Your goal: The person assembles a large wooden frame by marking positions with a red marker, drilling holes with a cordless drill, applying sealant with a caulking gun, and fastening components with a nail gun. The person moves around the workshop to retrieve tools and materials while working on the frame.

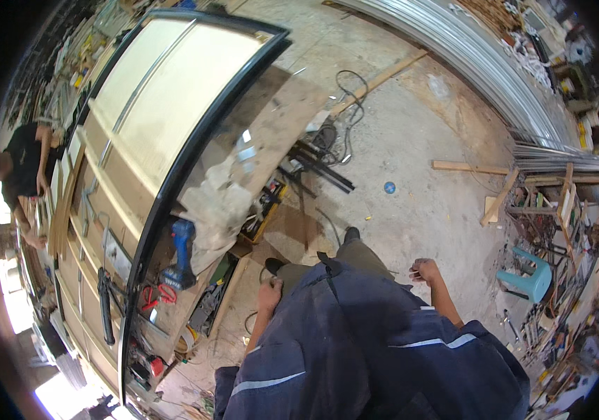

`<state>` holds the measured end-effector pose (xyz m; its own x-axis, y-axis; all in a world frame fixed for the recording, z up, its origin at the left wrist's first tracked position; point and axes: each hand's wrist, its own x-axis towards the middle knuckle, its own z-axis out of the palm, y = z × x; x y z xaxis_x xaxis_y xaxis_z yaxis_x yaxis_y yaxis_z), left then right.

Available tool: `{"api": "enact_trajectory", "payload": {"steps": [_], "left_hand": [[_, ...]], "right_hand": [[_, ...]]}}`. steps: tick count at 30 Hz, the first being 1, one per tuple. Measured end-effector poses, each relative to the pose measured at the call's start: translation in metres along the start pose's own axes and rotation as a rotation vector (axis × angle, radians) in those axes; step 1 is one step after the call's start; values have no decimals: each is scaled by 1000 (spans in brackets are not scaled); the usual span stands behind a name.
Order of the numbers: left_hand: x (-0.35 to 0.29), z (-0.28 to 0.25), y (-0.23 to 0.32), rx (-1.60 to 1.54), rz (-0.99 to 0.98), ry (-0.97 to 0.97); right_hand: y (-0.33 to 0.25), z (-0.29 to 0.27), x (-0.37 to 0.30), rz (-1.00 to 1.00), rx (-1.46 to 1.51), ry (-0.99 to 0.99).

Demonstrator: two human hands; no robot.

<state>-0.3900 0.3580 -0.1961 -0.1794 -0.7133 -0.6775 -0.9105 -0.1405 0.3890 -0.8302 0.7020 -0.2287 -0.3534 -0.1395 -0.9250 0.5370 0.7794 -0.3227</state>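
My left hand (269, 292) hangs beside my left thigh, away from the workbench; its fingers point down and are mostly hidden, so I cannot tell whether they are closed. Out to my right, my right hand (423, 271) hangs over the concrete floor with its fingers curled in. Whatever may lie inside those fingers is hidden. On the bench to my left rests a large panel frame (205, 126) with black edging, cream sheet and wooden slats. Nearest the left hand on that bench are a blue cordless drill (182, 248) and red-handled scissors (158, 297).
At far left, a person in black (26, 164) reaches over wooden strips. Bundled metal profiles (482, 59) run along the far right. A turquoise stool (526, 274) stands right, near scrap timber. A black cable (350, 115) and dark metal bars (324, 168) lie ahead.
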Motion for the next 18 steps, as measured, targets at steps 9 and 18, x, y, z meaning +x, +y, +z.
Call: {"api": "enact_trajectory", "payload": {"steps": [9, 18], "left_hand": [[76, 33, 243, 127, 271, -181], [130, 160, 334, 96, 393, -221]], "right_hand": [[-116, -99, -29, -333, 375, 161], [-141, -173, 28, -217, 273, 127]]}}
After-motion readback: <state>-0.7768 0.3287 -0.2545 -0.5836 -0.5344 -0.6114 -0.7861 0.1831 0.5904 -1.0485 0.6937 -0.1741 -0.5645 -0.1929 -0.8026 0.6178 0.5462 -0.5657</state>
